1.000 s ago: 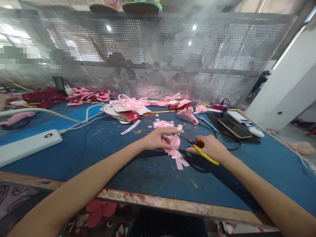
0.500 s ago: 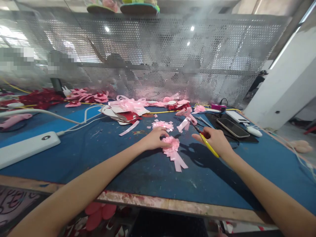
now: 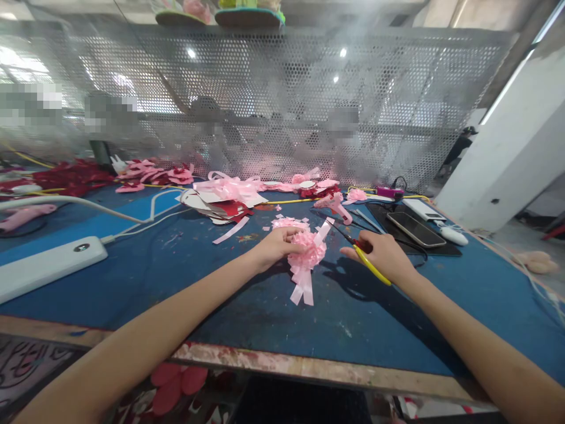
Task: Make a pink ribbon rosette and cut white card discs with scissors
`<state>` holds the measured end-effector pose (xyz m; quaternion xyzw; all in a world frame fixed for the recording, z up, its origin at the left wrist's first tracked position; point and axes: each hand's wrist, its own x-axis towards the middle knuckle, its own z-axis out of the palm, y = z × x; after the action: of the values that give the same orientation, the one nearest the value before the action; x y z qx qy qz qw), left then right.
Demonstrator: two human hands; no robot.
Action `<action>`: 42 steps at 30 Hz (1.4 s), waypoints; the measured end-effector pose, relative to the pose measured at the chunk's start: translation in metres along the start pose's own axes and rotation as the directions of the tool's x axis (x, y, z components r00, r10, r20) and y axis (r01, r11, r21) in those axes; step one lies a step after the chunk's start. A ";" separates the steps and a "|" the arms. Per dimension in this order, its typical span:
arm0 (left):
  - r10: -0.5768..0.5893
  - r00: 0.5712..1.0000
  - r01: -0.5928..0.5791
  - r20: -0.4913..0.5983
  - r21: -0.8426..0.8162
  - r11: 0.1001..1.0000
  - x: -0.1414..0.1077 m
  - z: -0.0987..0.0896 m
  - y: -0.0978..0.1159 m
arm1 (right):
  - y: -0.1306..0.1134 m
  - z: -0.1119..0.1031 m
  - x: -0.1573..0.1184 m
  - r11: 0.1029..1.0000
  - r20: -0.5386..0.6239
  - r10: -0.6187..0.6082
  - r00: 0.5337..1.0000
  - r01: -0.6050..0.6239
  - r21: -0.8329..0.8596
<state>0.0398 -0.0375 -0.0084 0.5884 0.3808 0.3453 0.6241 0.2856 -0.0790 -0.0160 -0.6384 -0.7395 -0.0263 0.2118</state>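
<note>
My left hand [image 3: 278,244] pinches the edge of a ruffled pink ribbon rosette [image 3: 309,253], whose forked tails [image 3: 302,291] hang toward me. A pale pink ribbon strip [image 3: 324,231] lies over the rosette's upper right. Closed around yellow-and-red-handled pliers [image 3: 372,265] with long, thin dark jaws, my right hand [image 3: 386,253] is just right of the rosette. The jaw tips reach toward the strip's upper end; whether they grip it, I cannot tell. Behind the rosette lie small cut pink ribbon pieces [image 3: 289,222], and beyond the pliers rests a pink glue gun [image 3: 335,206].
A stack of card pieces [image 3: 212,209] under pink ribbon stands at the back. To the right, a phone [image 3: 417,228] lies on a black mat. A white power strip [image 3: 50,268] is at left, with cables. A perforated metal screen [image 3: 282,106] bounds the blue table.
The ribbon strip beside the pliers' jaws has come left and now lies over the rosette. The rosette has been raised and turned, and its tails have swung left. The pliers have shifted slightly.
</note>
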 end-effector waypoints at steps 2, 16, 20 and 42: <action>-0.070 0.997 0.071 0.027 -0.076 0.995 0.000 0.001 0.000 | -0.002 0.000 -0.001 0.998 0.021 0.017 1.000 -0.016 -0.056; -0.140 0.990 0.139 0.012 -0.216 0.966 -0.003 0.008 0.000 | -0.012 -0.005 -0.004 0.984 0.076 0.030 0.997 -0.016 -0.178; -0.071 0.997 0.067 -0.024 -0.140 0.988 -0.002 0.009 -0.002 | -0.011 -0.004 -0.004 0.983 0.070 0.010 0.997 0.003 -0.184; 0.287 0.957 -0.282 -0.040 0.095 0.955 -0.004 0.003 0.000 | -0.025 -0.010 -0.012 0.747 0.563 -0.083 0.822 -0.323 0.581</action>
<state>0.0411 -0.0426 -0.0080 0.6545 0.3235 0.4302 0.5309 0.2657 -0.0975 -0.0050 -0.5509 -0.6844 0.4346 0.1980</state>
